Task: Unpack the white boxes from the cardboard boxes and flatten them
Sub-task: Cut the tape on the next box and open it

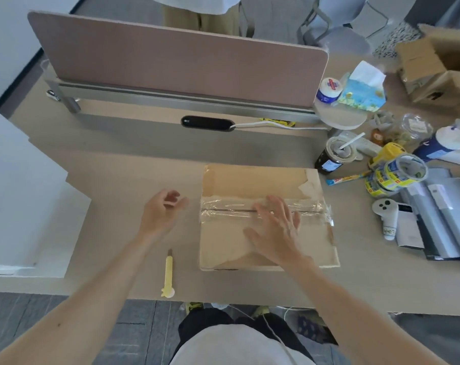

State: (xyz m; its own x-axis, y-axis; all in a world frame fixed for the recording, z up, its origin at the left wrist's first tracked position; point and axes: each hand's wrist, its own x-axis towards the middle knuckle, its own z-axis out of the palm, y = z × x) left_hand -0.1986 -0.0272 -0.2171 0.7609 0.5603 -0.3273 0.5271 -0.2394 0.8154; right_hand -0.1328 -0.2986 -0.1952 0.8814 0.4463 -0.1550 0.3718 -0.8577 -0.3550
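A flattened cardboard box [265,180] lies on the desk in front of me, with clear tape across its middle seam. My right hand [276,227] presses flat on it, fingers spread over the taped seam. My left hand [163,209] hovers just left of the cardboard with loosely curled fingers and holds nothing. A yellow utility knife [168,272] lies on the desk near the front edge, below my left hand. White flat boxes [20,193] are stacked at the left edge.
Clutter fills the right side: a drink cup with a straw [334,154], tape rolls [397,175], a white controller [387,217], grey packages [439,219], a tissue pack [363,88]. An open cardboard box [439,64] stands far right. A pink divider [176,61] borders the back, with a person behind it.
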